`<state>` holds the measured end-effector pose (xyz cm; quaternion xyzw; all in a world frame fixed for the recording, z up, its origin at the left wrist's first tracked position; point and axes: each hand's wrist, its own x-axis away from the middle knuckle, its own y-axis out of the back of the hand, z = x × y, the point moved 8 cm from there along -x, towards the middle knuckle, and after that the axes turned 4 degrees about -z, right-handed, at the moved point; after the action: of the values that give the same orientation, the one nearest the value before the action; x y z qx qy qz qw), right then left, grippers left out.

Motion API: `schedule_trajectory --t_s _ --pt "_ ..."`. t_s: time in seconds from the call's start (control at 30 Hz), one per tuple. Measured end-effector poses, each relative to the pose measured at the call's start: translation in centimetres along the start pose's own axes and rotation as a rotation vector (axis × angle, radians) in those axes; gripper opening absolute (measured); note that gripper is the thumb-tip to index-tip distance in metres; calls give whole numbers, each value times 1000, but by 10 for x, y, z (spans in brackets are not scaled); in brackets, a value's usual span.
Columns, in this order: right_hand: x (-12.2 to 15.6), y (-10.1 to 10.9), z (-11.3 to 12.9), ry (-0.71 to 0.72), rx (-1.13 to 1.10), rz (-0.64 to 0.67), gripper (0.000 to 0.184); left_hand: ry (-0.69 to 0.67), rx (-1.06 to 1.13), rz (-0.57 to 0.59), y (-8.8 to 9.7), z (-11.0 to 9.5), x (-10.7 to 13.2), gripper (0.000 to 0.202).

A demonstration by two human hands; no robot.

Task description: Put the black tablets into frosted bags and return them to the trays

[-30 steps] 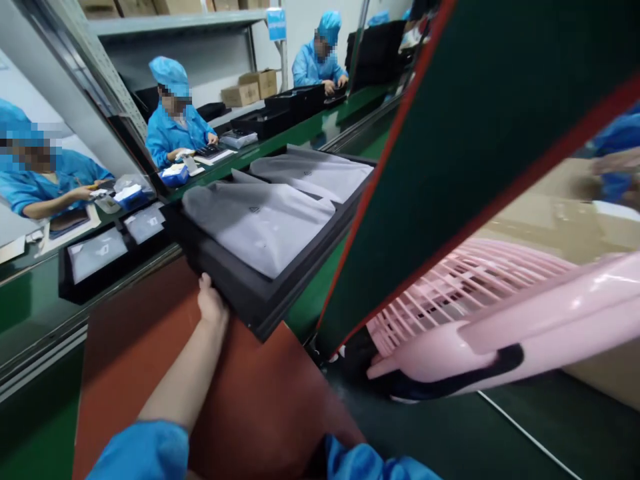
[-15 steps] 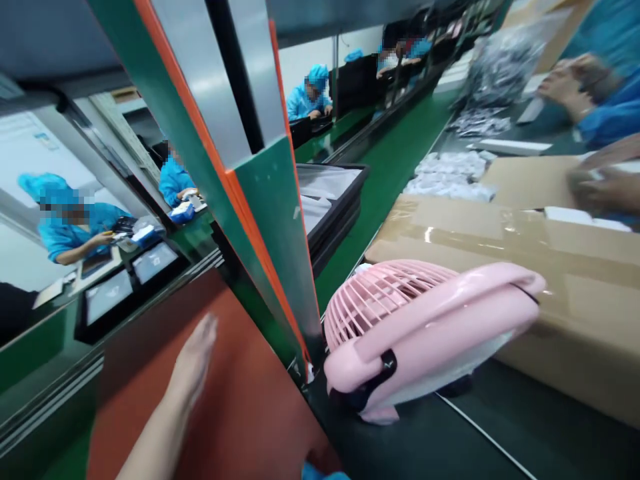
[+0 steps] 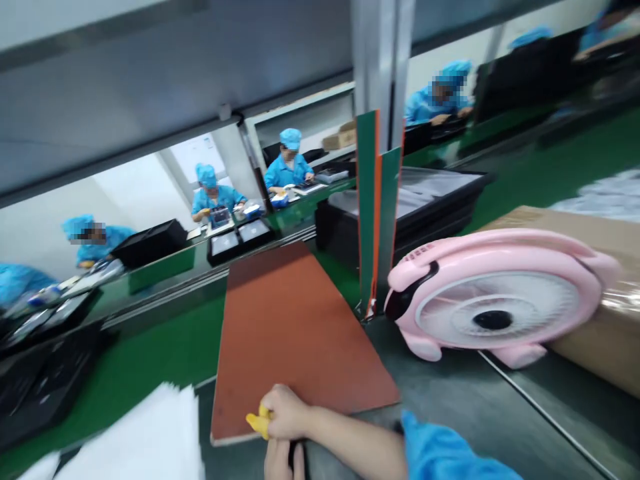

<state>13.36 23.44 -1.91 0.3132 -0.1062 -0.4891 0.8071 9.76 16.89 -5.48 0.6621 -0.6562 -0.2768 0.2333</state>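
My right hand (image 3: 287,412) is closed above the near edge of a reddish-brown board (image 3: 290,327), its arm coming in from the right in a blue sleeve. Yellow covers (image 3: 259,423) show on its fingertips. Just below, at the bottom edge of the view, my left hand (image 3: 279,460) meets it, partly cut off. Something dark shows between the left thumb and fingers; its kind cannot be made out. What the right fingers grip, if anything, is hidden.
A pink fan (image 3: 493,307) stands at the right against a taped cardboard box (image 3: 590,363). A metal post (image 3: 383,220) rises behind the board. White sheets (image 3: 145,440) lie at lower left. Black trays (image 3: 440,213) are stacked beyond the post. Several co-workers in blue sit across the green line.
My view has swung left. My left hand, stretched over the board before, is now at the bottom edge. My right hand has come into view against it.
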Motion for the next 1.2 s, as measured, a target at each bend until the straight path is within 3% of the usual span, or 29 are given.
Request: schedule_trajectory --t_s 0.07,0.13,0.2,0.33,0.47,0.57,0.63,0.73,0.8,0.87,0.93,1.0,1.1,1.2 --pt "41 7 1 76 -151 -261 39 -36 25 -18 -7 -8 20 26" --pt "69 14 -8 85 -259 -399 39 -165 44 -5 -10 -26 32 27" --pt "77 16 -15 91 -303 -400 36 -236 26 -36 -6 -40 36 25" --pt "74 23 -15 133 -363 -396 32 -203 36 -195 20 -51 48 22" --pt "75 26 -8 174 -367 -388 30 -220 -108 -152 57 -54 59 22" --pt "77 23 -2 257 -273 -343 34 -101 -234 -256 122 -21 39 17" --pt "77 18 0 314 -200 -302 37 55 -218 -428 180 20 17 14" --pt "74 13 -6 318 -133 -286 41 174 -243 -616 256 81 -17 10" --pt "71 11 -12 296 -111 -288 42 227 -257 -709 292 116 -35 7" --pt "69 10 -15 295 -95 -292 43 275 -251 -761 310 143 -49 7" --pt "68 9 -14 301 -81 -296 47 298 -223 -743 306 158 -63 9" --pt "68 9 -12 298 -73 -302 51 283 -186 -670 281 159 -77 13" --pt "71 19 -14 313 -53 -352 51 169 -119 -489 218 140 -90 31" --pt "78 48 -28 299 18 -447 44 76 -26 -296 153 116 -84 55"
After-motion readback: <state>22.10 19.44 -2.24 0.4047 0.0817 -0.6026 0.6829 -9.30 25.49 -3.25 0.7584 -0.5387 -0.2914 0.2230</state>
